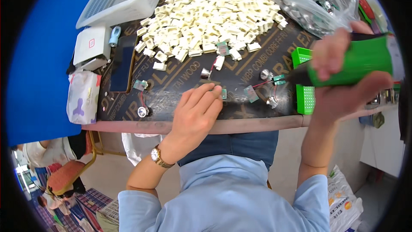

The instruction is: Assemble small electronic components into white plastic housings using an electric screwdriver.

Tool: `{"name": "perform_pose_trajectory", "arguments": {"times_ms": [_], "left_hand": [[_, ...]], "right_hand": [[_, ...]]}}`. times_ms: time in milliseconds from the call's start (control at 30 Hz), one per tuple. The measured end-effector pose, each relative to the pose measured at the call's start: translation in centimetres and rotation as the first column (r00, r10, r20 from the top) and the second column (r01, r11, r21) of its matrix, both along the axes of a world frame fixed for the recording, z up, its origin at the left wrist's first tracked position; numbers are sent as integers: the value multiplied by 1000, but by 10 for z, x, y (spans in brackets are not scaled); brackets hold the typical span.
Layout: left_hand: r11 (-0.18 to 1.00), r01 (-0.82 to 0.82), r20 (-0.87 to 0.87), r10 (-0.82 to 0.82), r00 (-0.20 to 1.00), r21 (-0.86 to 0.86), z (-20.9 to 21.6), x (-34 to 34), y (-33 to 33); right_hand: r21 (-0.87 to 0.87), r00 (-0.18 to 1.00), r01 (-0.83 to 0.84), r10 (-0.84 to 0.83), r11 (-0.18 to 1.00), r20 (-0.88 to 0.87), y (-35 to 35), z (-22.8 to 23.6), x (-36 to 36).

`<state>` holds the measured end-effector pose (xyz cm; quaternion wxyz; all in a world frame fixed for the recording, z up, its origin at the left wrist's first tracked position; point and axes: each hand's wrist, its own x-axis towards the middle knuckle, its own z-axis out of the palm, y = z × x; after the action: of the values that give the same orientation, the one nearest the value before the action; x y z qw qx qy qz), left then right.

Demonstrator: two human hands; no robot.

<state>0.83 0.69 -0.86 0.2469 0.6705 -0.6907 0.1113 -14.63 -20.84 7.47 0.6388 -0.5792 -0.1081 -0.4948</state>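
My left hand, with a watch on its wrist, rests on the dark table near its front edge, fingers bent and held together. At its fingertips a small green circuit board sticks out; the thumb and whatever lies under the palm are hidden. Raised at the right, my blurred right hand grips a big green bottle-like thing with a dark tapered tip pointing left. Near that tip lie small silver reflector cups wired to green boards. Another cup with its board lies left of my left hand.
A wide heap of cream plastic housings covers the far middle. Around it are a white basket, a clear bag of metal parts and green trays. A phone, white box and tissue pack sit left.
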Motion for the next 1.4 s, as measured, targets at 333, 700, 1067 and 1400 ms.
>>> {"name": "perform_pose_trajectory", "arguments": {"times_ms": [333, 700, 1067, 1400], "left_hand": [[994, -18, 105, 29, 994, -108, -7, 10, -15], [993, -22, 73, 31, 997, -119, -6, 12, -17], [995, 1, 62, 5, 998, -101, -3, 12, -16], [998, 8, 49, -5, 999, -61, 0, 14, -15]], "right_hand": [[-126, 946, 73, -109, 989, -304, 43, -3, 69], [-128, 920, 83, -126, 988, -370, 55, -4, 77], [-90, 916, 80, -108, 993, -387, 59, -5, 81], [-92, 933, 65, -93, 994, -347, 61, -8, 96]]}}
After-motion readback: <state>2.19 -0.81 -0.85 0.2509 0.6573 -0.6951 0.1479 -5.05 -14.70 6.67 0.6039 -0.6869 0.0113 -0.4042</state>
